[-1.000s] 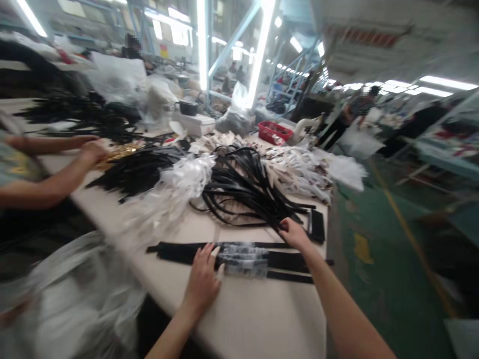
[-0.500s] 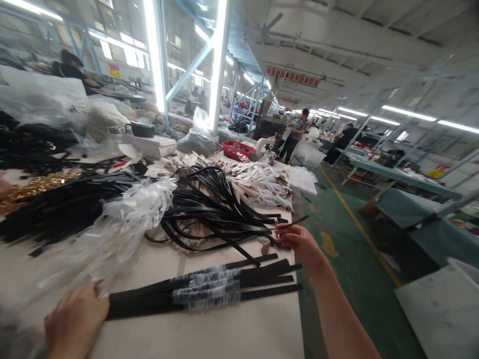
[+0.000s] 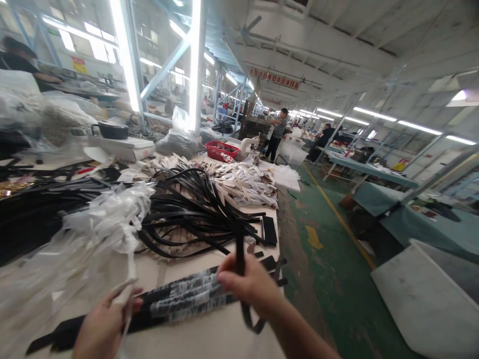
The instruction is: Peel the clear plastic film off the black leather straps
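My left hand (image 3: 103, 319) is closed on a white plastic strip (image 3: 125, 294), whose upper end runs to a heap of translucent plastic strips (image 3: 116, 209). In my closed right hand (image 3: 252, 286) is a black strap (image 3: 240, 252), with one end standing up and the other looping below the wrist. Beneath both hands lies a bundle of flat black straps (image 3: 149, 311), wrapped around the middle with clear plastic (image 3: 187, 296). Just beyond, a loose pile of long black straps (image 3: 187, 214) spreads across the pale table (image 3: 209, 339).
Pale and white strips (image 3: 247, 182) are heaped behind the black pile. Further back stand a red basket (image 3: 221, 149) and a black pot (image 3: 112, 130) on a white box (image 3: 127, 148). A green aisle (image 3: 318, 264) runs along the right; a person in stripes (image 3: 279, 132) stands there.
My left hand has left the end of the strap bundle and now grips a white plastic strip. My right hand has drawn a black strap from the pile toward me, over the bundle.
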`<state>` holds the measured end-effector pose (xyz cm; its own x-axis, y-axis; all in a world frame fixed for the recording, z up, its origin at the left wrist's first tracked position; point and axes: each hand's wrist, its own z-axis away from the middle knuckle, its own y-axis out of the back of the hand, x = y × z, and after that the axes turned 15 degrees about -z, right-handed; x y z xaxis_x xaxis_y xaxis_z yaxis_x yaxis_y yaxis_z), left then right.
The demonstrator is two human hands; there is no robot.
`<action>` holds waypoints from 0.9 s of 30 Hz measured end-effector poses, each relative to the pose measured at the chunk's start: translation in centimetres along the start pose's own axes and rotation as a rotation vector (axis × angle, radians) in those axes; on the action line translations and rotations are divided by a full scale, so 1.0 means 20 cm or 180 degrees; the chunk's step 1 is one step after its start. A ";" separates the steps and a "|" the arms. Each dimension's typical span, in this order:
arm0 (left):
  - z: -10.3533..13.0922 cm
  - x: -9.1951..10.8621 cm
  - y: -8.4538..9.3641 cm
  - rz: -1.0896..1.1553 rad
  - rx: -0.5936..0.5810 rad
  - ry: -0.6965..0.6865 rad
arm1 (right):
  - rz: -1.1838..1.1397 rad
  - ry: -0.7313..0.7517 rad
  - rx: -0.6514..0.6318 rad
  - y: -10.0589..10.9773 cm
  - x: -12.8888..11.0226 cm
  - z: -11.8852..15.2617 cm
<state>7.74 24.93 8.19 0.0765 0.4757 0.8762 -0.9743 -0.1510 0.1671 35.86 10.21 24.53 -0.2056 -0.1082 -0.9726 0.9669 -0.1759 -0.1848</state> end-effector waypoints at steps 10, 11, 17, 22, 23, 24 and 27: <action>0.17 -0.17 -0.24 0.0589 -0.0663 0.0434 | 0.0805 -0.0895 0.0561 -0.38 0.86 -0.28; 0.17 -0.19 -0.23 0.0486 -0.0500 0.0282 | 0.0780 -0.0810 0.0485 -0.37 0.86 -0.25; 0.20 -0.23 -0.21 0.0106 -0.0320 -0.0426 | 0.0589 -0.0588 -0.0120 -0.25 0.89 -0.12; 0.33 -0.28 -0.21 0.0015 -0.0912 -0.0172 | 0.0725 -0.0434 -0.0277 -0.21 0.91 -0.08; 0.36 -0.28 -0.21 -0.0064 -0.1179 -0.0140 | 0.0808 -0.0370 -0.0268 -0.21 0.90 -0.07; 0.39 -0.29 -0.21 -0.0153 -0.1371 -0.0135 | 0.0891 -0.0311 -0.0259 -0.21 0.89 -0.06; 0.43 -0.30 -0.20 -0.0301 -0.1365 -0.0237 | 0.1103 -0.0128 -0.0288 -0.22 0.86 -0.02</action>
<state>12.91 15.16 6.14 0.1694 0.4041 0.8989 -0.9608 0.2707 0.0594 28.14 9.54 8.59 0.1326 -0.1852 -0.9737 0.9893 -0.0350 0.1414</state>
